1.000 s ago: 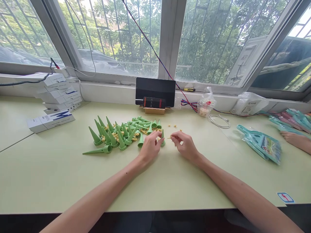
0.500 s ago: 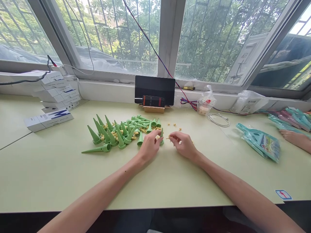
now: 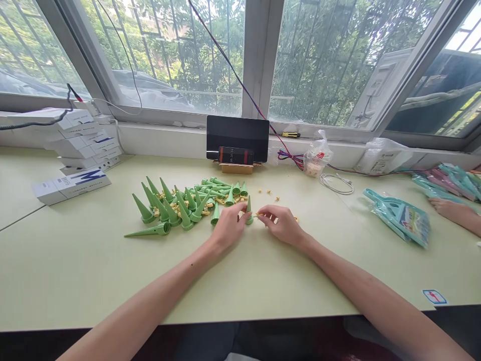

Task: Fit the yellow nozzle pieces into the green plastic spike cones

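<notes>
- We log the left hand curled, its fingertips pinching a green cone that stands upright on the table.
- The right hand pinches a small yellow piece between thumb and forefinger, just beside the cone.
- We note a pile of green cones just left of the left hand.
- A few loose yellow pieces lie just beyond the right hand.
- Well to the right of the right hand we see teal packets and another person's hand.

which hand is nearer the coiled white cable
Right. The right hand, pinching a yellow piece, is down-left of the coiled white cable; the left hand is farther left.
</notes>
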The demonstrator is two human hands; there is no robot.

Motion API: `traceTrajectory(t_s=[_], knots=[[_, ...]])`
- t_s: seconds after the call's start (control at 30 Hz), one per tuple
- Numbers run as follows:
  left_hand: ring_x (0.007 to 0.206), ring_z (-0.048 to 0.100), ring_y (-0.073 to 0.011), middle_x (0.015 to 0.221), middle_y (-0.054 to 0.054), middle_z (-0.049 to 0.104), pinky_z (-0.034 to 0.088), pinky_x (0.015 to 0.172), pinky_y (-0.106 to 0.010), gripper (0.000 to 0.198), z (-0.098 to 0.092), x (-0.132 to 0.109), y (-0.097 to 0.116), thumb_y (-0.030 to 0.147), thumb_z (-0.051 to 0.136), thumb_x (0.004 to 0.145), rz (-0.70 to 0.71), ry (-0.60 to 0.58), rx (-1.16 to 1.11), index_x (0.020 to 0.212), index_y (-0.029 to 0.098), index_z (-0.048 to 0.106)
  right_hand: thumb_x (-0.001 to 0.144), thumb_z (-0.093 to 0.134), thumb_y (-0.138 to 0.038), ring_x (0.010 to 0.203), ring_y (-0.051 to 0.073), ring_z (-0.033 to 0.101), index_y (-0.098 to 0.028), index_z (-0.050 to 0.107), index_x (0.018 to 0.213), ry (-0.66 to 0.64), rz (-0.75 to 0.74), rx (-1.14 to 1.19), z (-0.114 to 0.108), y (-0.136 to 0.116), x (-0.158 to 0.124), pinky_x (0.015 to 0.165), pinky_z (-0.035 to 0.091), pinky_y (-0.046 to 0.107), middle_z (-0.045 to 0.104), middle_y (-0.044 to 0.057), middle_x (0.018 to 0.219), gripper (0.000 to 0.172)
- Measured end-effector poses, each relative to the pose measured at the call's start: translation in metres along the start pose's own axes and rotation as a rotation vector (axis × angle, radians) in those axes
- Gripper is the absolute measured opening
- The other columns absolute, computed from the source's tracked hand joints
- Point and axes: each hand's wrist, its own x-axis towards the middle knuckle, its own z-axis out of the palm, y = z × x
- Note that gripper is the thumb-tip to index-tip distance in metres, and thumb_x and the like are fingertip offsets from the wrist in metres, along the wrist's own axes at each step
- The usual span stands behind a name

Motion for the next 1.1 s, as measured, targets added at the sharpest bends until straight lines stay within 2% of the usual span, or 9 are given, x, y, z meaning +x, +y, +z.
traceTrajectory(t_s=[0.23, 0.87, 1.1], knots=[[0.05, 0.04, -0.0088, 0.08, 0.001, 0.064, 0.036, 0.056, -0.026, 0.019, 0.0022, -0.0003, -0.0007, 0.033, 0.05, 0.092, 0.0, 0.011, -0.02, 0.08, 0.018, 0.054, 0.09, 0.061, -0.02, 0.07, 0.014, 0.063, -0.019, 0.068, 0.092, -0.007, 0.011, 0.004, -0.0006, -0.0007, -0.0006, 0.062, 0.051, 0.026, 0.072, 0.003, 0.084, 0.008], [0.054, 0.046, -0.0102, 0.075, 0.001, 0.059, 0.04, 0.055, -0.025, 0.021, 0.0046, -0.002, -0.002, 0.036, 0.049, 0.093, 0.019, -0.009, -0.089, 0.081, 0.019, 0.053, 0.092, 0.06, -0.024, 0.063, 0.014, 0.062, -0.018, 0.07, 0.089, -0.009, 0.031, 0.021, -0.0016, -0.001, -0.0003, 0.06, 0.049, 0.026, 0.071, 0.004, 0.081, 0.012], [0.05, 0.053, -0.0106, 0.072, 0.001, 0.056, 0.043, 0.05, -0.025, 0.024, 0.0051, -0.0027, 0.0003, 0.04, 0.05, 0.092, -0.033, -0.034, -0.197, 0.08, 0.02, 0.047, 0.091, 0.06, -0.027, 0.064, 0.014, 0.059, -0.018, 0.067, 0.082, -0.015, 0.039, -0.005, 0.0004, 0.0032, 0.0002, 0.061, 0.048, 0.027, 0.069, 0.003, 0.075, 0.015]])
